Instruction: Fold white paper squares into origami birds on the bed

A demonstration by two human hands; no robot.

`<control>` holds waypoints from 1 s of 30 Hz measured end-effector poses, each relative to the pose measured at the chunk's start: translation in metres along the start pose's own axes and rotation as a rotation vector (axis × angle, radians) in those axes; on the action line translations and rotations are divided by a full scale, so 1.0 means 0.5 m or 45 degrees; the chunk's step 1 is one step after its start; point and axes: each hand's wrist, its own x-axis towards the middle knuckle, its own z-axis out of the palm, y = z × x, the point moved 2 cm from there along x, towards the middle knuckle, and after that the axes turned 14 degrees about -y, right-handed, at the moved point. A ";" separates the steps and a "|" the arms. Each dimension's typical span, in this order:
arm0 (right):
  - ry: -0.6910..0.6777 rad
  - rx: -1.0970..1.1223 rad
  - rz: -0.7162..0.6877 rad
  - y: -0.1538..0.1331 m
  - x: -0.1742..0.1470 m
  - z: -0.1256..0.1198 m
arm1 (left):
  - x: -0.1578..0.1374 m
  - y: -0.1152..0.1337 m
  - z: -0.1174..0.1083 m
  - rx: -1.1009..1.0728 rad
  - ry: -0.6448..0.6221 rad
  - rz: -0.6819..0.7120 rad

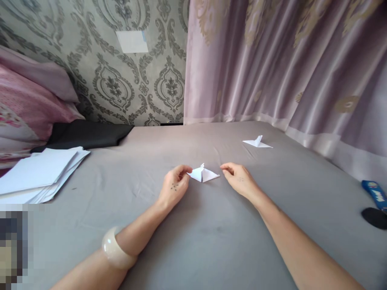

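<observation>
A small white folded-paper figure [206, 175] with two pointed wings and a raised middle rests on the grey sheet in front of me. At its left tip is my left hand [175, 184], fingers curled and closed on that tip. My right hand [238, 178] lies just beyond the right tip, with a small gap between. Its fingers are loosely bent, with nothing seen in them. Farther back on the right sits a second white folded-paper figure [258, 142], similar in shape, with an upright point.
A stack of white paper sheets [39, 171] lies at the left, in front of a folded black cloth [87, 135]. Pink bedding [33, 88] is behind it. A blue packet [375, 194] and a black round object [375, 218] are at the right edge. Curtains [242, 72] border the back right.
</observation>
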 end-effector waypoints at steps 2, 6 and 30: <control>0.015 -0.019 -0.027 -0.007 -0.003 -0.002 | -0.001 -0.001 -0.006 0.142 0.056 0.011; -0.004 -0.057 -0.145 -0.033 -0.013 0.018 | 0.001 -0.009 0.005 0.391 0.008 0.322; -0.003 -0.311 -0.380 -0.083 -0.042 0.103 | 0.009 -0.042 0.047 0.616 -0.146 0.490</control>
